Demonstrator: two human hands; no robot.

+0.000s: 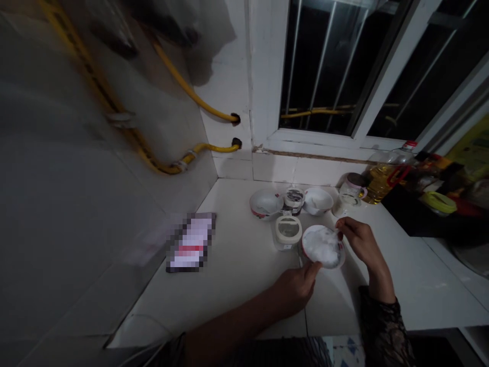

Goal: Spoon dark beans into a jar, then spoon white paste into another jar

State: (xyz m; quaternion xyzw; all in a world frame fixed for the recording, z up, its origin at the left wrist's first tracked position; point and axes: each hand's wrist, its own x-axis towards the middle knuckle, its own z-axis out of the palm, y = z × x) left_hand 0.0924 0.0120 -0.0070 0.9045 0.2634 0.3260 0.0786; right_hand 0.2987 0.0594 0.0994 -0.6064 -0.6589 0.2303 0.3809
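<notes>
A round bowl (323, 246) full of white powder or grains sits tilted on the white counter (237, 275). My left hand (296, 285) grips its near rim from below. Over the far right rim, my right hand (357, 239) has its fingertips pinched together on something small and pale; I cannot tell what it is. Just left of the bowl stands a small clear jar with a white lid (287, 232).
Behind stand a red-trimmed bowl (266, 204), a dark-lidded jar (293, 200), a white bowl (318, 201) and a cup (348, 200). An oil bottle (382, 178) and clutter fill the right. A phone (191, 242) leans against the left wall. Yellow gas hoses (191, 153) run along it.
</notes>
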